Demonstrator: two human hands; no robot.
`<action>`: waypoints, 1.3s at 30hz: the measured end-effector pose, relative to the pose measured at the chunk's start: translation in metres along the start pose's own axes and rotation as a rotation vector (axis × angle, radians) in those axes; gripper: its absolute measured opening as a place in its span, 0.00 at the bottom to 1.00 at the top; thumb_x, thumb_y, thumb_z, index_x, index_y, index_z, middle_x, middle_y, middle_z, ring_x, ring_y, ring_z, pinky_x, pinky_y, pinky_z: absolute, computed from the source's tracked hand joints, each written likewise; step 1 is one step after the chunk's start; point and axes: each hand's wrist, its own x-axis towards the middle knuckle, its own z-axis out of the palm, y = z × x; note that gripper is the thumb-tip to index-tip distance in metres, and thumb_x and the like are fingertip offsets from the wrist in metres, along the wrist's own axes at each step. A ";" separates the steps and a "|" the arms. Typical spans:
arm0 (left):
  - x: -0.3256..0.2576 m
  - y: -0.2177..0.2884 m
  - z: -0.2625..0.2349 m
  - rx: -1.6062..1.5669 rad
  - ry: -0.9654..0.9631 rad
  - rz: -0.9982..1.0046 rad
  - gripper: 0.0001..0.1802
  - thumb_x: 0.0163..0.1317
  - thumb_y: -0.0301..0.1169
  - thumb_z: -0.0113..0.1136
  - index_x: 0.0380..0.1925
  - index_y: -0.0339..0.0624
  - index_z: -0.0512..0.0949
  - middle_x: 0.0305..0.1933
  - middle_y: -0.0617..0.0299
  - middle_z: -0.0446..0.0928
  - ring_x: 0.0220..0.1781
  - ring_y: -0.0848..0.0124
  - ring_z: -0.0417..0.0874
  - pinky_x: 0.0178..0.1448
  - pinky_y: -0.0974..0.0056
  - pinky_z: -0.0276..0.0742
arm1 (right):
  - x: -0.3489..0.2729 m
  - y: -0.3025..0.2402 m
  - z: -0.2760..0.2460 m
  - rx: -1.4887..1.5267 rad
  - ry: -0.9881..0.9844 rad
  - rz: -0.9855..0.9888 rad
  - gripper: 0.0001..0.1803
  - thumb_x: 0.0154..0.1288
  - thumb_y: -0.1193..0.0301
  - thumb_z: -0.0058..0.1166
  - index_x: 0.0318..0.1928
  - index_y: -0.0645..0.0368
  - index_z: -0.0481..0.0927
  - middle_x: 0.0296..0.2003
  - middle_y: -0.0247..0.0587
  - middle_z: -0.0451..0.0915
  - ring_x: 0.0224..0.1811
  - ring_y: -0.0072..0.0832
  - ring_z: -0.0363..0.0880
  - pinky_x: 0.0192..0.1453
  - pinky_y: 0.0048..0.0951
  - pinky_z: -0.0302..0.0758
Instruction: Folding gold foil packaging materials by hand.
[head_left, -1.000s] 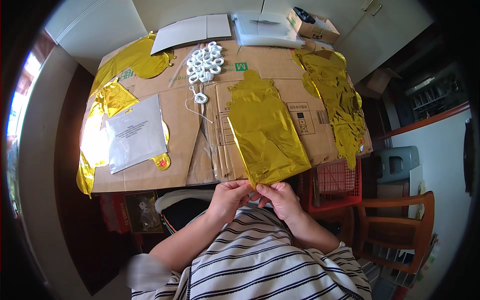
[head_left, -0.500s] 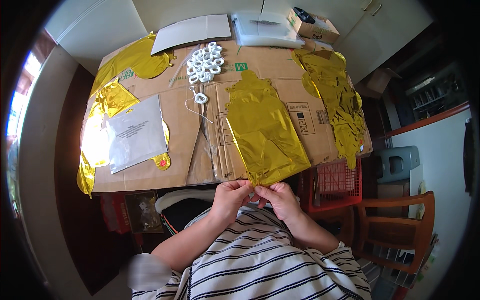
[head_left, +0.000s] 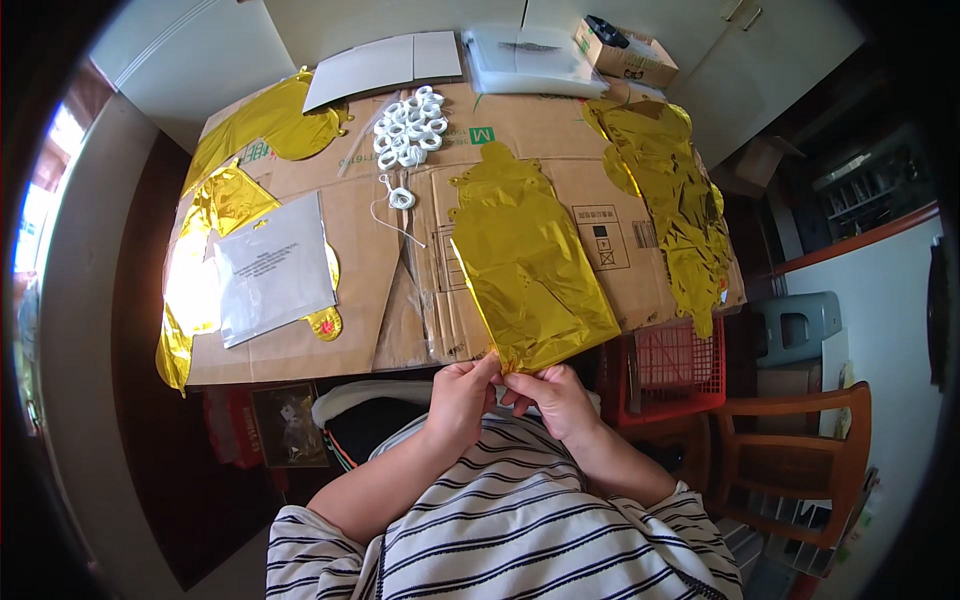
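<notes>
On the far left of the brown cardboard (head_left: 360,235), the near-left foil (head_left: 240,195), gold and shiny, runs down to the near edge and glares in the light. A grey packet (head_left: 275,270) lies tilted on top of it, with a gold tab bearing a red mark peeking out on the packet's right. Behind these, the far-left foil (head_left: 300,130) spreads toward a pale board (head_left: 385,70) at the back edge.

Next come the white rolls (head_left: 408,130), bunched together, with a single roll (head_left: 401,198) just in front, its string trailing loose to the right.

The left hand (head_left: 463,400) is at the near edge, thumb and fingers pinched together on the lower left corner of the middle foil (head_left: 530,260). This gold foil lies flat on the cardboard, its narrow end away from the person and its wide end at the near edge. The right hand (head_left: 553,400), just beside the left, pinches the same corner; its curled fingers are partly hidden.

Behind the middle foil sits clear plastic (head_left: 530,65), then a small box (head_left: 635,65) holding something black. The right foil (head_left: 680,200), crumpled, hangs slightly over the near edge above a red basket (head_left: 675,375). A wooden chair (head_left: 790,405) stands at the far right.
</notes>
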 end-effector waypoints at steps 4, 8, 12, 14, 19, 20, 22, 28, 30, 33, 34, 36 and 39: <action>-0.004 0.010 0.001 -0.125 0.020 -0.072 0.14 0.74 0.38 0.63 0.32 0.40 0.83 0.19 0.68 0.73 0.19 0.77 0.68 0.28 0.68 0.67 | 0.001 0.000 0.006 0.024 0.032 -0.006 0.13 0.72 0.67 0.62 0.52 0.59 0.86 0.43 0.34 0.89 0.35 0.19 0.84 0.34 0.20 0.79; -0.014 0.010 -0.004 0.173 -0.016 0.111 0.16 0.74 0.39 0.64 0.37 0.35 0.86 0.23 0.67 0.79 0.20 0.80 0.71 0.27 0.71 0.66 | 0.002 0.006 0.010 0.042 0.051 -0.005 0.12 0.72 0.67 0.63 0.50 0.59 0.87 0.41 0.33 0.89 0.33 0.18 0.83 0.33 0.20 0.78; -0.010 0.013 -0.014 0.507 -0.065 0.318 0.17 0.75 0.39 0.63 0.39 0.32 0.86 0.28 0.66 0.84 0.21 0.81 0.75 0.26 0.73 0.69 | 0.003 0.005 0.018 0.053 0.030 -0.009 0.12 0.72 0.66 0.63 0.50 0.60 0.87 0.39 0.33 0.88 0.32 0.18 0.83 0.33 0.19 0.78; -0.012 0.021 -0.013 0.566 -0.085 0.277 0.17 0.76 0.38 0.62 0.40 0.31 0.86 0.28 0.66 0.84 0.22 0.82 0.76 0.25 0.73 0.70 | 0.003 0.007 0.020 0.063 0.027 -0.008 0.12 0.72 0.66 0.63 0.50 0.60 0.87 0.38 0.33 0.88 0.33 0.18 0.83 0.33 0.19 0.77; -0.027 0.038 -0.007 0.608 -0.050 0.243 0.18 0.76 0.38 0.62 0.41 0.29 0.86 0.28 0.65 0.85 0.21 0.81 0.78 0.24 0.74 0.71 | 0.002 0.011 0.024 0.170 0.052 0.004 0.10 0.72 0.67 0.63 0.47 0.60 0.87 0.35 0.32 0.87 0.32 0.19 0.84 0.32 0.19 0.76; -0.030 0.043 -0.006 0.636 -0.045 0.243 0.18 0.76 0.38 0.61 0.41 0.29 0.86 0.29 0.65 0.85 0.21 0.80 0.79 0.25 0.73 0.72 | 0.003 0.013 0.024 0.191 0.074 0.018 0.10 0.71 0.67 0.64 0.46 0.60 0.87 0.35 0.32 0.87 0.32 0.19 0.84 0.32 0.20 0.76; -0.036 0.048 -0.013 0.825 0.006 0.440 0.13 0.73 0.33 0.64 0.42 0.31 0.86 0.30 0.60 0.86 0.22 0.78 0.81 0.26 0.71 0.75 | 0.007 0.016 0.023 0.207 0.100 0.031 0.09 0.70 0.68 0.65 0.45 0.60 0.87 0.34 0.33 0.87 0.31 0.20 0.84 0.31 0.20 0.76; -0.025 0.078 -0.014 1.464 -0.124 1.375 0.14 0.58 0.24 0.71 0.45 0.41 0.86 0.43 0.56 0.83 0.42 0.60 0.86 0.47 0.57 0.82 | 0.017 0.016 0.028 0.204 0.160 0.027 0.08 0.68 0.69 0.67 0.41 0.61 0.87 0.29 0.36 0.85 0.27 0.21 0.82 0.28 0.20 0.74; -0.010 0.091 -0.013 1.599 -0.244 1.445 0.17 0.54 0.24 0.71 0.46 0.42 0.86 0.54 0.55 0.81 0.57 0.55 0.83 0.60 0.50 0.79 | 0.019 0.014 0.033 0.203 0.184 -0.001 0.08 0.68 0.69 0.67 0.40 0.61 0.87 0.28 0.36 0.85 0.26 0.21 0.81 0.28 0.20 0.73; 0.017 0.099 -0.025 1.653 -0.458 1.526 0.19 0.53 0.26 0.69 0.47 0.41 0.86 0.55 0.55 0.81 0.63 0.54 0.82 0.68 0.48 0.77 | 0.021 0.013 0.039 0.211 0.202 -0.039 0.07 0.68 0.69 0.67 0.39 0.60 0.87 0.27 0.35 0.84 0.26 0.20 0.80 0.27 0.19 0.73; 0.019 0.100 -0.028 1.674 -0.475 1.550 0.19 0.53 0.27 0.68 0.48 0.40 0.85 0.55 0.55 0.81 0.63 0.54 0.82 0.68 0.47 0.77 | 0.021 0.013 0.040 0.221 0.205 -0.043 0.07 0.68 0.69 0.67 0.39 0.60 0.87 0.28 0.34 0.84 0.26 0.20 0.81 0.27 0.19 0.73; 0.019 0.100 -0.031 1.716 -0.507 1.598 0.19 0.54 0.28 0.67 0.48 0.39 0.85 0.55 0.53 0.82 0.63 0.54 0.83 0.69 0.47 0.77 | 0.021 0.014 0.041 0.231 0.213 -0.051 0.07 0.68 0.69 0.67 0.39 0.60 0.87 0.28 0.34 0.84 0.26 0.19 0.81 0.27 0.19 0.73; 0.020 0.098 -0.035 1.726 -0.494 1.623 0.18 0.56 0.30 0.66 0.47 0.37 0.85 0.54 0.53 0.82 0.62 0.54 0.84 0.70 0.46 0.77 | 0.023 0.015 0.041 0.233 0.219 -0.048 0.07 0.68 0.69 0.67 0.40 0.60 0.87 0.29 0.33 0.84 0.27 0.19 0.81 0.27 0.19 0.74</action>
